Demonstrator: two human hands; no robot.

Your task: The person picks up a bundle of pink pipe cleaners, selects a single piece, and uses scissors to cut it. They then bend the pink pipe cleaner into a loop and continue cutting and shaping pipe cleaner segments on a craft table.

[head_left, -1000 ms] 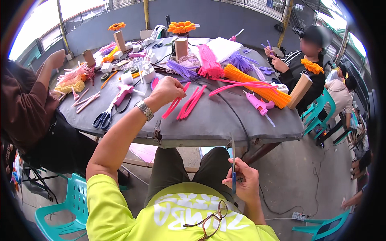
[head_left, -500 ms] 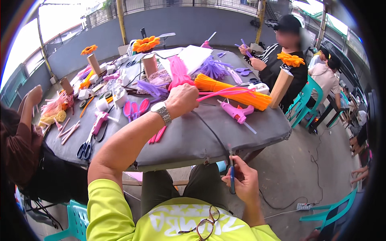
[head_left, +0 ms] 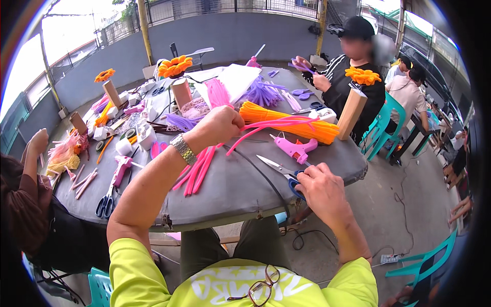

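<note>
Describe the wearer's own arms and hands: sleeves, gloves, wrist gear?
Short neon yellow-green sleeves, forearms uncovered. Left hand: no glove; silver-toned watch with metal link band at the wrist. Right hand: no glove, nothing on the wrist.

A shared craft workspace, apparently half open to the outdoors, is indicated by a grey surface [head_left: 235, 197] strewn with glue guns [head_left: 296, 149], scissors [head_left: 289, 175] and bundled orange stems [head_left: 289, 124]. Teal plastic chairs [head_left: 392, 118] are set on a concrete floor [head_left: 365, 204], and the area is bounded by a grey wall [head_left: 240, 38], wire fencing [head_left: 204, 6] and yellowish posts [head_left: 144, 33].
</note>
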